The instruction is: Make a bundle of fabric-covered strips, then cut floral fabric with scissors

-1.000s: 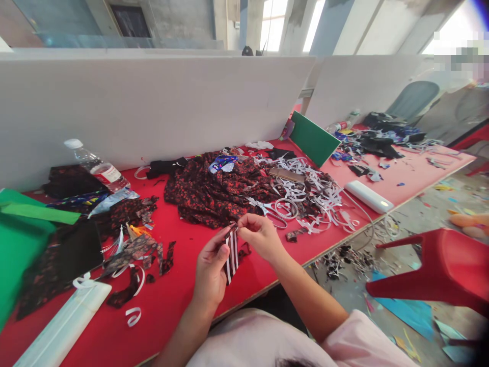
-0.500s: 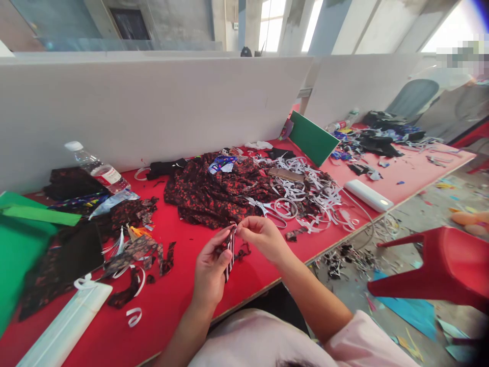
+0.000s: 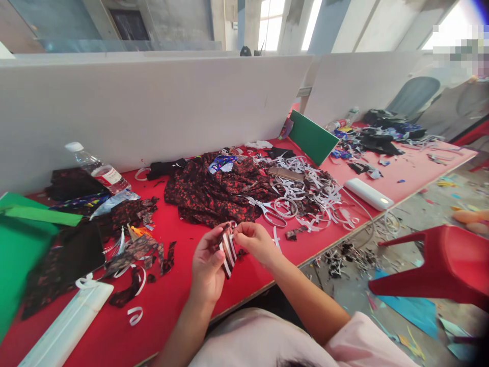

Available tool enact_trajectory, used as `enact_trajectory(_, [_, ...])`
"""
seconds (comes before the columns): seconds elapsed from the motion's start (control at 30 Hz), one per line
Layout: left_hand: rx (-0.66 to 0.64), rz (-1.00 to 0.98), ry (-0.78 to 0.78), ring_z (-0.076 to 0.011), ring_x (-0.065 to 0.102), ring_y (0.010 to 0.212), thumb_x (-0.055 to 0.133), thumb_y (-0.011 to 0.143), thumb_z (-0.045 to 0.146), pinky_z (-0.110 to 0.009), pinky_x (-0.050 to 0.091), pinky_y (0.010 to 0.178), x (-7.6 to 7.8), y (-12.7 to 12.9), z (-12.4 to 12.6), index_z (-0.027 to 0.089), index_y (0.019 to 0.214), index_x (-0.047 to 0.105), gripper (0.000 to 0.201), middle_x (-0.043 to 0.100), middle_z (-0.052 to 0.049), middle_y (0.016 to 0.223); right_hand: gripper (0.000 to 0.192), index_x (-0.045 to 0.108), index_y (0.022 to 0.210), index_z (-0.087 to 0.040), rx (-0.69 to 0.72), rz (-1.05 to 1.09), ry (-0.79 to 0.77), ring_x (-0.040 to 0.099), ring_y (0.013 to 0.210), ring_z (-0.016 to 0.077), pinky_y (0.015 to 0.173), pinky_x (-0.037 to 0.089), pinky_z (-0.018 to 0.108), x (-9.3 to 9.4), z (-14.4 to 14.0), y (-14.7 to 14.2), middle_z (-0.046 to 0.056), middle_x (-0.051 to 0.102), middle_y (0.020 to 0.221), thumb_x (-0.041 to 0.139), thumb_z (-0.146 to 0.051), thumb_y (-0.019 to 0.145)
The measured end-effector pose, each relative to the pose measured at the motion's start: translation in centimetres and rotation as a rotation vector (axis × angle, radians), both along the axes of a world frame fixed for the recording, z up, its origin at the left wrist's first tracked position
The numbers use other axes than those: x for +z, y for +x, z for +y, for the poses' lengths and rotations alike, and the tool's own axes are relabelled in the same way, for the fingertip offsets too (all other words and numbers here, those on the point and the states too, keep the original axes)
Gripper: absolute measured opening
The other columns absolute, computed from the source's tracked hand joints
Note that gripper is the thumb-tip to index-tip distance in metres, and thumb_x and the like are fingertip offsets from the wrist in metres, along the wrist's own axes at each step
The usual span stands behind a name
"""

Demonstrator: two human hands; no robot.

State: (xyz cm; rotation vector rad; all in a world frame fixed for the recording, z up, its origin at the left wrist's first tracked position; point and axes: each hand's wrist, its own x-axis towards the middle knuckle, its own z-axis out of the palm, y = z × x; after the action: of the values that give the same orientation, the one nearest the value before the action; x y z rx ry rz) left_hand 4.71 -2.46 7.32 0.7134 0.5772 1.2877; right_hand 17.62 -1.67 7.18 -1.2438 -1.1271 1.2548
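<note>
Both hands [image 3: 229, 250] on striped fabric piece [image 3: 228, 248]

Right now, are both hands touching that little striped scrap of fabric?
Touching. The head view shows the left hand gripping the striped scrap from its side, and the right hand pinching its top edge.

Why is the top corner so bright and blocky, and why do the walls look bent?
Head view: daylight from the windows blows out the top right; a pixelated patch sits there; the wide lens bows the white divider; the hands and striped fabric piece stay fairly sharp.
</note>
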Motion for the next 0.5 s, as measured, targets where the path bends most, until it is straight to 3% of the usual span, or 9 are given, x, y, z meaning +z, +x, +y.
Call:
enact_trajectory(0.17, [0.02, -0.129, 0.0, -0.0223, 0.057, 0.107, 0.074, 0.063, 0.038, -0.037, 0.046, 0.094, 1.4, -0.9, 1.0, 0.028, 0.101, 0.064, 0.04, 0.06, -0.001, 0.121, 0.009, 0.049, 0.059, -0.015, -0.002, -0.119, -0.037, 0.035, 0.047, 0.0054, 0.046, 0.026, 0.017, -1.5, -0.2, 0.2, -0.006, 0.042, 0.051, 0.049, -0.021, 0.066])
enact_trajectory(0.5, [0.047, -0.347, 0.025, -0.0163, 0.049, 0.118, 0.066, 0.071, 0.043, -0.03, 0.035, 0.104, 3.5, -3.7, 3.3, 0.035, 0.119, 0.053, 0.05, 0.056, 0.003, 0.127, 0.011, 0.051, 0.058, -0.016, -0.123, -0.474, -0.054, 0.04, 0.052, 0.0089, 0.048, 0.029, 0.019, -2.5, -2.0, 3.3, -0.004, 0.045, 0.052, 0.047, -0.021, 0.067])
